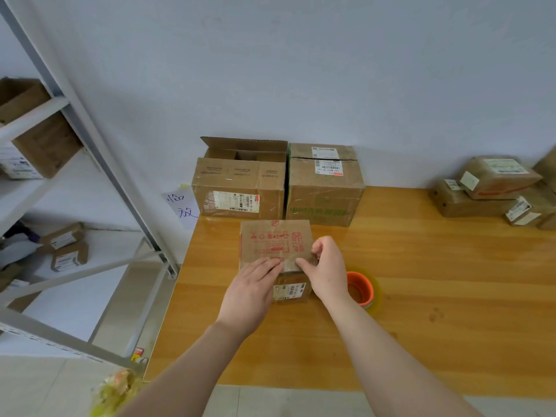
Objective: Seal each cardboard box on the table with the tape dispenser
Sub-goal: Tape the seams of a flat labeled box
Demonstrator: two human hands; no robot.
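A small cardboard box (275,240) with red printing on top stands near the front middle of the wooden table (421,281). My left hand (255,284) lies flat with straight fingers pressing the box's near top edge. My right hand (326,266) has its fingers curled at the box's near right corner, thumb and fingertips pinching at the edge. A roll of clear tape on an orange core (361,288) lies on the table just right of the box, partly hidden by my right wrist.
Two larger boxes stand at the back by the wall: the left box (239,188) has open flaps, the right box (325,188) is closed. Taped parcels (493,188) are stacked at the far right. A metal shelf (75,139) with boxes stands to the left.
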